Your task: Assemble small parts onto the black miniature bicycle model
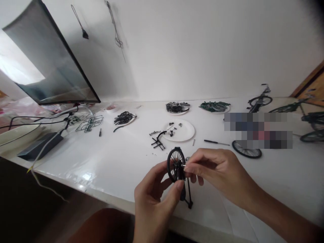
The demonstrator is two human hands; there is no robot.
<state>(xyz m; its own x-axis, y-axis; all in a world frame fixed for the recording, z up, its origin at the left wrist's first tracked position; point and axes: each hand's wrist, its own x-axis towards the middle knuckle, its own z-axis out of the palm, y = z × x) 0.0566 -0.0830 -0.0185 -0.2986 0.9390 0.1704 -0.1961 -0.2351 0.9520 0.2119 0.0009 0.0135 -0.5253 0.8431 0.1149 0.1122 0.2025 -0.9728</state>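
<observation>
My left hand [158, 199] is closed around a partly built black model bicycle [182, 192], held up above the front of the table. Its spoked wheel [175, 166] stands upright between my fingers and thumb. At the wheel's hub, my right hand [215, 168] pinches a small silver pin [184, 165] between thumb and forefinger. The pin's far end is hidden, so I cannot tell how deep it sits. Just beyond lie black frame parts [158, 142] and a white paper plate [186, 130] with a few small pieces.
A screwdriver [215, 142] and a loose wheel [246, 150] lie to the right, near a blurred-out patch. Plates of black parts [124, 118] and green parts [214, 106] line the back. Finished-looking model bicycles [260, 98] stand at right. A monitor [54, 57] and cables are at left.
</observation>
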